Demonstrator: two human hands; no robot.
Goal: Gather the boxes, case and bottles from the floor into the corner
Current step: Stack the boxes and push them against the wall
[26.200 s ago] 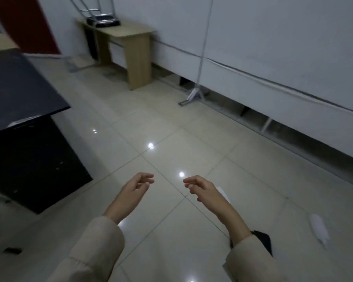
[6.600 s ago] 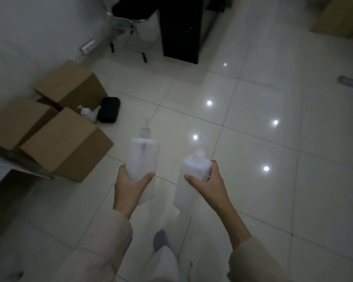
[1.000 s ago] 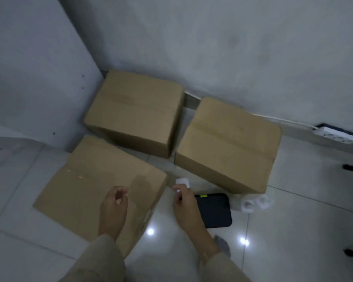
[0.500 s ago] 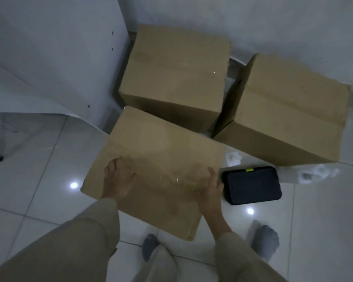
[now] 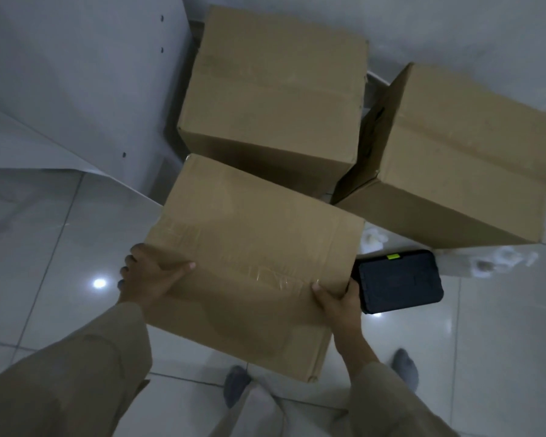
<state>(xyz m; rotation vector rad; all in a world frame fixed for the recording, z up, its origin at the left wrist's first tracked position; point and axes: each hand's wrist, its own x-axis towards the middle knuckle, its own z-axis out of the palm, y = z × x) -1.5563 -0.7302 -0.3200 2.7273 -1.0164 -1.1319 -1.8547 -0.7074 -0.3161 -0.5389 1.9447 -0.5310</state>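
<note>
Both hands grip the near box (image 5: 249, 263): left hand (image 5: 148, 275) curled over its left edge, right hand (image 5: 336, 302) at the right corner; the corner lies beyond, far-left.

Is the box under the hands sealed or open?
Sealed: the near box has flat flaps with clear tape along the seam.

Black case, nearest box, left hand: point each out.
black case (image 5: 399, 282), head view, middle of its lid
nearest box (image 5: 252, 247), head view, bare top face
left hand (image 5: 148, 274), head view, back of the hand
</note>
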